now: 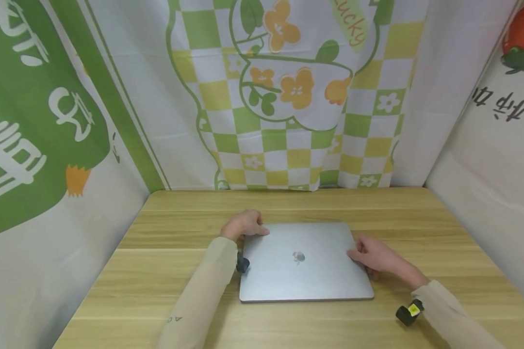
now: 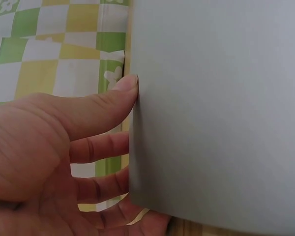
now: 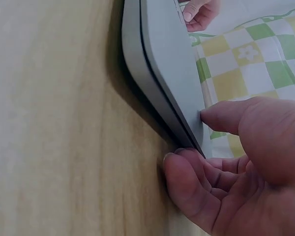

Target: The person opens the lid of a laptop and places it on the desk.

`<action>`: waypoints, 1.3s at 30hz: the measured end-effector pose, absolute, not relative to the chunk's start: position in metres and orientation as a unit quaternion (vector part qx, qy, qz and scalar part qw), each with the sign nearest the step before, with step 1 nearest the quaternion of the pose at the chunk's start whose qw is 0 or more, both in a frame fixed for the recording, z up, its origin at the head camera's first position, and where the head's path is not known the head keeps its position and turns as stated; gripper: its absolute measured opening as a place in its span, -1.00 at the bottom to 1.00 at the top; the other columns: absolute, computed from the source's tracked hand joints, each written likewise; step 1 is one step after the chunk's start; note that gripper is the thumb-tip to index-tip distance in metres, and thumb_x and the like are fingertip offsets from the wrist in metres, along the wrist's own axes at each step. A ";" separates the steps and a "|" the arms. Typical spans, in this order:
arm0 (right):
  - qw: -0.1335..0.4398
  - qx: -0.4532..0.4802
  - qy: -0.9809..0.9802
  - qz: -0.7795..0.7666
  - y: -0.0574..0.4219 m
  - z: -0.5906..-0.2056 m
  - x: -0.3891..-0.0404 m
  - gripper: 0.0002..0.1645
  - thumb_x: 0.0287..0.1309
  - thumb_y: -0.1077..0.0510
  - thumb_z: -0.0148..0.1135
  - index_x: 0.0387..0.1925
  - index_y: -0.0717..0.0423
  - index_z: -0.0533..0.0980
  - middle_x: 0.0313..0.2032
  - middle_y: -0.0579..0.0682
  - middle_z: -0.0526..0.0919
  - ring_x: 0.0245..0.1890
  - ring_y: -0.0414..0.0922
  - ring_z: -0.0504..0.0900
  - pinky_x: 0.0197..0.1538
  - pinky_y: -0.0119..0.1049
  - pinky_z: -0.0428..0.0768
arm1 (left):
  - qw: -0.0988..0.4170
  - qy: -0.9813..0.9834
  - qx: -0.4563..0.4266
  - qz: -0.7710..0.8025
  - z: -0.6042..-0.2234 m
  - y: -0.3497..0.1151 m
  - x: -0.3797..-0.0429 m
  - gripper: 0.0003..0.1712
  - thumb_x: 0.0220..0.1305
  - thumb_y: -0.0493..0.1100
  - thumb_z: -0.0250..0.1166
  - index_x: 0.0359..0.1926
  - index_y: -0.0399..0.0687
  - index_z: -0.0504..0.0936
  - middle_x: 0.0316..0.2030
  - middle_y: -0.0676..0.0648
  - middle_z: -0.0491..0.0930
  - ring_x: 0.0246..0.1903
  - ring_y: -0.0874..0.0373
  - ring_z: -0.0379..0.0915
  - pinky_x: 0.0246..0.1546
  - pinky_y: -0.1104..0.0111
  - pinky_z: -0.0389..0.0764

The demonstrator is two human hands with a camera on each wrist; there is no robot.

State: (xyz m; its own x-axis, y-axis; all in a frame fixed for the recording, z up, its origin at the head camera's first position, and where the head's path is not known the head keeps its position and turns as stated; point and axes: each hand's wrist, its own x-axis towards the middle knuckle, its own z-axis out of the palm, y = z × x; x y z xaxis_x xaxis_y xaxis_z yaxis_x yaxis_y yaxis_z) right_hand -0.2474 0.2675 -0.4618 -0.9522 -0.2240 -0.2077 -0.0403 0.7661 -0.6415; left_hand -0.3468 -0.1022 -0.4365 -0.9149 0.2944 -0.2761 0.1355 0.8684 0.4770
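A closed silver laptop [image 1: 270, 278] with a logo at the middle of its lid lies on the wooden table. At its far left corner, my left hand [image 1: 243, 225] holds the edge. In the left wrist view the thumb [image 2: 101, 110] meets the lid's edge, and the other fingertips pass behind the laptop [image 2: 221, 118]. My right hand [image 1: 377, 254] grips the right edge. Seen from the right wrist, its thumb [image 3: 223, 115] presses on the lid while curled fingers [image 3: 182, 177] sit at the underside, next to the table.
The wooden table [image 1: 166, 271] reaches back to a checkered curtain [image 1: 266, 140] with flower prints. Printed cloth hangs along the left [image 1: 126, 169] and right [image 1: 498, 194] sides. Dark wrist cameras sit at the left [image 1: 242, 263] and right [image 1: 408, 312] sleeves.
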 end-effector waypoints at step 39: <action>0.170 -0.118 0.943 -0.261 0.272 -0.434 -0.229 -0.73 0.31 -0.05 0.20 -0.26 0.08 0.50 -0.61 -0.05 0.54 -0.62 -0.17 0.47 -0.56 -0.30 0.51 | 0.124 0.955 0.221 0.153 -0.439 -0.106 -0.329 -0.43 0.34 0.13 0.23 0.17 -0.18 0.51 0.17 -0.25 0.50 0.21 -0.14 0.40 0.24 0.02 0.45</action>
State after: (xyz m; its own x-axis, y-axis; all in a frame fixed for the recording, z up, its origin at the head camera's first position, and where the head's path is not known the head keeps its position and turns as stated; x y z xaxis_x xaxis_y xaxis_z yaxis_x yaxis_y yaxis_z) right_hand -0.2293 0.2725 -0.4335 -0.9144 -0.3106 -0.2596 -0.1329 0.8361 -0.5322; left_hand -0.3291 -0.1059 -0.4386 -0.8718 0.4593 -0.1699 0.3832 0.8559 0.3474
